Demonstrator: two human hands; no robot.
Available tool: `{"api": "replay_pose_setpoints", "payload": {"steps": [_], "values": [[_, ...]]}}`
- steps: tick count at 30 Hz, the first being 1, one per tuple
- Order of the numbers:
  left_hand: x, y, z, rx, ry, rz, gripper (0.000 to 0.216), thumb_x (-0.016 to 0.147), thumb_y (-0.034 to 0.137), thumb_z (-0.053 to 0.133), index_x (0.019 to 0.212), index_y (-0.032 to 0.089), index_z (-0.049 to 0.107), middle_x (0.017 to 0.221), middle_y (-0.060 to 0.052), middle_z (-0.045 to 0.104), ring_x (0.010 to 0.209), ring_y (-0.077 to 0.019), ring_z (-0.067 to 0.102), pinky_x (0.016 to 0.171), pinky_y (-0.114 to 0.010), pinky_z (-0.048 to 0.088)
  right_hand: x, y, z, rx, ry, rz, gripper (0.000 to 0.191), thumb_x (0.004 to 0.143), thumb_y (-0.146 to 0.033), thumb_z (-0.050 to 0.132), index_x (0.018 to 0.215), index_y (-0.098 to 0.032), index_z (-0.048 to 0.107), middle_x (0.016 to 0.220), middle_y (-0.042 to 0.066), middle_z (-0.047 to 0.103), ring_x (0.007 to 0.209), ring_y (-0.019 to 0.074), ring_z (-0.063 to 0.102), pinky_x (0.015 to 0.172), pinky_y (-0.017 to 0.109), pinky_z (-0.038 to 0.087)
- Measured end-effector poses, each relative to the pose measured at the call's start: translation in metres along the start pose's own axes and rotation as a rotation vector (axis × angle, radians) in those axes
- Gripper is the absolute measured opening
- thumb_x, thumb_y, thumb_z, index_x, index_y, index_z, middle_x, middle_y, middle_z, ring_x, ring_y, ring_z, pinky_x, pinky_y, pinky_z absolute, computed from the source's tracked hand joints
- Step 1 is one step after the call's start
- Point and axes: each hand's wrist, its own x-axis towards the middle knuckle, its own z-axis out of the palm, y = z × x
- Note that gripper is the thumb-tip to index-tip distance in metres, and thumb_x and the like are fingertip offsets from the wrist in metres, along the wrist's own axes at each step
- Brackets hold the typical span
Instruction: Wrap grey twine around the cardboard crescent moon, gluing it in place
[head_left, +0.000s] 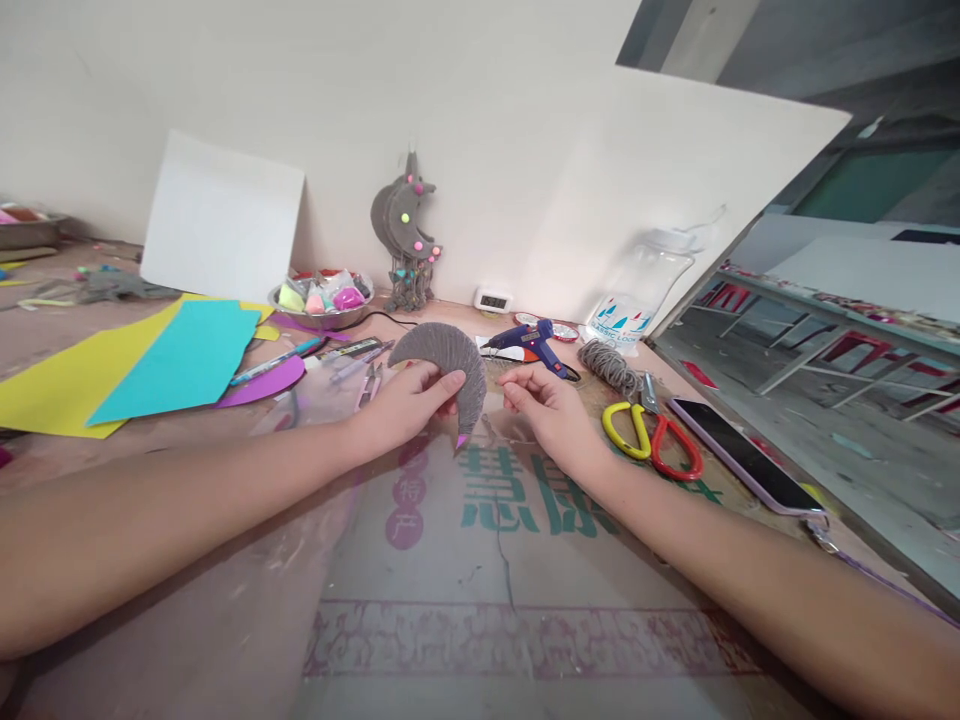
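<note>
My left hand [412, 402] grips a crescent moon [442, 345] wrapped in grey yarn, thumb on its face and fingers behind. A bit of purple shows bare at the moon's lower tip. Just right of the moon, my right hand [551, 408] is closed in a pinch; whatever lies between its fingertips is too small to make out. A thin dark strand [504, 555] runs down the printed cardboard [450, 575] below the hands. Beyond my right hand lies a bundle of grey yarn [609, 366], beside scissors [649, 440] with one yellow and one red handle.
Behind the hands lie a blue glue gun [536, 345] and a small digital clock [493, 299]. A finished moon hanging [405, 225] is against the wall. Coloured sheets [180, 355] and a bowl [322, 318] are left; a phone [750, 455] and clear jar [645, 280] right.
</note>
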Motion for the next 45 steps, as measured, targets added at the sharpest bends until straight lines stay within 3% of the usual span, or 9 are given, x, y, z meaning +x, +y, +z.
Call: {"api": "replay_pose_setpoints", "payload": {"steps": [8,17,25,32,40,45], "values": [[-0.0005,-0.0006,0.0002,0.018,0.003,0.021,0.048,0.087,0.052,0.039,0.058,0.018,0.055,0.059,-0.001,0.058,0.058,-0.0137,0.054,0.058,-0.026,0.04,-0.0063,-0.0049,0.0035,-0.094,-0.136,-0.033,0.026,0.083,-0.038,0.051,0.073,-0.017,0.062,0.067,0.0,0.057,0.061,0.0113,0.049,0.059,0.024,0.038],[-0.0029,0.0054,0.0006,0.07,-0.023,0.007,0.047,0.087,0.052,0.04,0.058,0.018,0.054,0.059,-0.001,0.06,0.061,-0.0146,0.054,0.057,-0.026,0.04,-0.0088,-0.0072,0.004,-0.05,-0.182,-0.039,0.021,0.083,-0.036,0.054,0.077,-0.016,0.057,0.068,-0.001,0.054,0.06,0.0099,0.046,0.057,0.022,0.037],[-0.0012,0.0058,-0.0006,-0.027,0.026,-0.068,0.044,0.086,0.05,0.043,0.057,0.018,0.052,0.058,0.0,0.058,0.057,-0.0135,0.054,0.057,-0.025,0.041,-0.0038,-0.0053,-0.0016,-0.136,-0.038,-0.127,0.037,0.093,-0.038,0.037,0.064,-0.018,0.051,0.065,0.001,0.053,0.067,0.0125,0.05,0.069,0.025,0.039],[-0.0013,0.0062,-0.0001,-0.018,0.005,-0.056,0.044,0.086,0.051,0.042,0.058,0.019,0.052,0.059,-0.001,0.059,0.058,-0.0134,0.054,0.056,-0.025,0.041,-0.0063,-0.005,0.0038,-0.061,-0.127,0.01,0.014,0.079,-0.029,0.057,0.079,-0.017,0.064,0.068,-0.001,0.061,0.06,0.0111,0.051,0.059,0.024,0.04],[-0.0019,0.0029,-0.0001,-0.005,-0.007,-0.017,0.045,0.086,0.052,0.041,0.059,0.018,0.052,0.059,-0.001,0.06,0.057,-0.0136,0.054,0.057,-0.026,0.041,-0.0062,-0.0035,0.0038,-0.015,-0.178,0.05,0.024,0.075,-0.039,0.061,0.081,-0.016,0.066,0.066,-0.001,0.06,0.053,0.0088,0.045,0.052,0.023,0.036],[-0.0006,0.0029,-0.0001,-0.009,-0.036,0.001,0.045,0.086,0.051,0.041,0.056,0.019,0.052,0.058,-0.001,0.06,0.058,-0.014,0.055,0.059,-0.026,0.042,-0.0069,-0.003,0.004,0.011,-0.205,0.033,0.023,0.076,-0.038,0.06,0.079,-0.015,0.063,0.069,0.0,0.06,0.059,0.0097,0.05,0.058,0.023,0.041]]}}
